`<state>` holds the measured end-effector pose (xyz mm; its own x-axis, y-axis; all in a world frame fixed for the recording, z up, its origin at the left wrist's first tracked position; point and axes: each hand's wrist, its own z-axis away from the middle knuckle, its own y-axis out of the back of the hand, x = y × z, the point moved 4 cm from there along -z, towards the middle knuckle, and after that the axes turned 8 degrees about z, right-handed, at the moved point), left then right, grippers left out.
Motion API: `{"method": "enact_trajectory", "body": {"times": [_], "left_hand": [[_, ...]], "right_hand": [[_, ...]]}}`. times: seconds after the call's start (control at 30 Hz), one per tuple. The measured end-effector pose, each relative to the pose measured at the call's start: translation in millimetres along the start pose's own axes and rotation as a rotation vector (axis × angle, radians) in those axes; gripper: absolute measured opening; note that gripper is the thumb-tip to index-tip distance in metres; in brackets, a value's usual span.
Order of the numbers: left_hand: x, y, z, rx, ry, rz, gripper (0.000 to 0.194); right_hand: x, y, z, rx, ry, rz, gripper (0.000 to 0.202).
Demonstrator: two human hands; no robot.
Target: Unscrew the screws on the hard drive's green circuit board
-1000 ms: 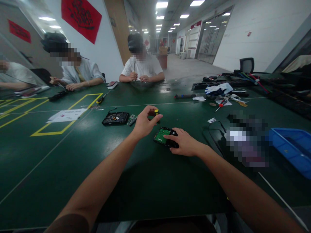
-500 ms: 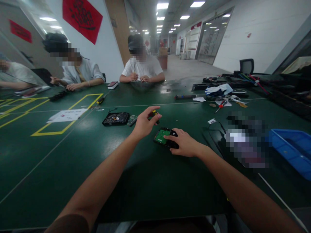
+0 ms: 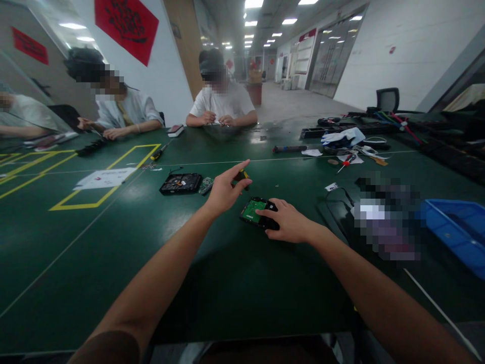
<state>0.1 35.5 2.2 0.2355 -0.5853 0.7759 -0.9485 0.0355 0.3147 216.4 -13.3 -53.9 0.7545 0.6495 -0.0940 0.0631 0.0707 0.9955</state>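
Note:
In front of me a hard drive (image 3: 251, 212) lies on the green table, its green circuit board facing up. My right hand (image 3: 288, 220) grips its right end, thumb and fingers around the black casing. Above its far left corner my left hand (image 3: 226, 189) holds a small screwdriver (image 3: 243, 176) by its yellow and black handle, index finger stretched out past it. The screwdriver's tip points down toward the drive; whether it touches is too small to tell. Left of that hand lie a loose green circuit board (image 3: 206, 185) and a second black hard drive (image 3: 180, 183).
A blue bin (image 3: 454, 227) stands at the right, beside a blurred-out object (image 3: 382, 222) and a cable. Farther back lie a red screwdriver (image 3: 346, 163), gloves (image 3: 343, 136) and a dark cylinder (image 3: 289, 149). Several people sit across the table. A paper sheet (image 3: 104, 179) lies left.
My left hand's index finger has straightened slightly and the screwdriver handle has turned a little in its grip. My right hand stays on the hard drive.

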Motion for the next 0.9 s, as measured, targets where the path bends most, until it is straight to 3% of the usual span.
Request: {"method": "enact_trajectory", "body": {"times": [0.2,0.4,0.63,0.9], "left_hand": [[7.1,-0.9,1.9,0.025,-0.049,-0.092,0.040],[10.7,-3.9,1.0,-0.026,-0.035,0.053,0.033],[8.2,-6.9,-1.1,-0.143,0.066,0.278,0.036],[7.2,-8.3,-1.2,-0.150,0.089,0.344,0.047]], "right_hand": [[-1.3,1.2,0.6,0.003,-0.001,-0.002,0.073],[-1.9,1.4,0.0,-0.004,-0.004,0.002,0.074],[-1.0,0.9,-0.1,0.003,-0.003,0.004,0.074],[-1.4,1.4,0.5,0.003,-0.003,0.000,0.073]]}}
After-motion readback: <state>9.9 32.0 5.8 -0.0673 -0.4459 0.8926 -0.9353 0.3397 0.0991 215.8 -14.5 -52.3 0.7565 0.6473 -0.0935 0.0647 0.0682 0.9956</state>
